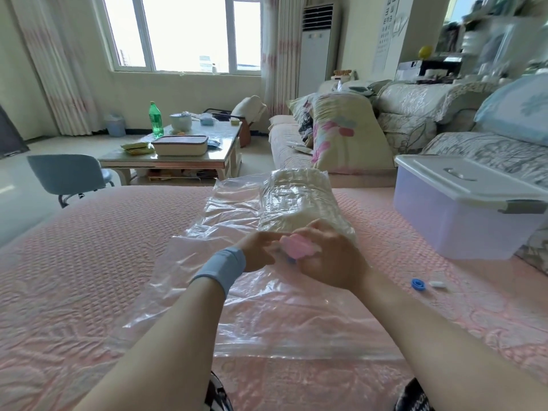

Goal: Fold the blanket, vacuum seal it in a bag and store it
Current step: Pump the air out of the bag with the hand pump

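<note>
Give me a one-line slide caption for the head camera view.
Left hand and right hand hold a pink device over the clear bag containing the folded blanket, beside a lidded box.

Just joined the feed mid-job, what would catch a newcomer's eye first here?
The two hands meet at centre: the right hand holds a pink piece, the left hand is at it too, its grip blurred. Under them a clear bag lies across the pink bedspread, the folded white blanket inside at its far end. A lidded storage box sits to the right, a blue cap lying on the bedspread near it.
</note>
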The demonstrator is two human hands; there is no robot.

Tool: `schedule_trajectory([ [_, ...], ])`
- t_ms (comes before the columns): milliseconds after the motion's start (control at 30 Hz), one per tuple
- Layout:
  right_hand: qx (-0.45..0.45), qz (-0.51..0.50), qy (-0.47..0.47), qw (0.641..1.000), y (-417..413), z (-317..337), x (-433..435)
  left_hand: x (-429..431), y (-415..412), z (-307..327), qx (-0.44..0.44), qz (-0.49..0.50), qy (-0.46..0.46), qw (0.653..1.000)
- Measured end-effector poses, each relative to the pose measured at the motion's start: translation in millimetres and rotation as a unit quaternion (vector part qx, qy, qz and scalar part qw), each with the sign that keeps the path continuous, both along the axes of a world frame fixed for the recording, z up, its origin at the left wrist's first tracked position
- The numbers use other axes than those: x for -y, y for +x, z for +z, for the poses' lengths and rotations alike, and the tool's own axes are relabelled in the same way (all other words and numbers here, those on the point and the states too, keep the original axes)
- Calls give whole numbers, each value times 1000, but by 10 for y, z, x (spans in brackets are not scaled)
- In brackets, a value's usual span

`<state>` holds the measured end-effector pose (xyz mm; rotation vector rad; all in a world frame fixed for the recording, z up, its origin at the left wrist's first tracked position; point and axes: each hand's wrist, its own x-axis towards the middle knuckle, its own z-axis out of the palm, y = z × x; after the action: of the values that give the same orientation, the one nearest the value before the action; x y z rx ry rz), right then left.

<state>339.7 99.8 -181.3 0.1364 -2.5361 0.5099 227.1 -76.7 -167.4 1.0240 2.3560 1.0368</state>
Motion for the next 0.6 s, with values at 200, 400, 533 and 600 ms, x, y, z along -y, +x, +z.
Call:
schedule_trajectory([
  [200,-6,-76,-152,985,-76,185,-94,-425,96,41,-5,67,112,991],
  [400,-90,-182,36,978,-122,267,-61,-745,89,-31,-47,112,150,981],
  [533,-74,-188,93,975,-147,372,-61,-817,104,-105,-95,104,132,981],
  [600,-99,-183,136,969,-105,513,-49,-810,87,-121,-66,112,166,978],
])
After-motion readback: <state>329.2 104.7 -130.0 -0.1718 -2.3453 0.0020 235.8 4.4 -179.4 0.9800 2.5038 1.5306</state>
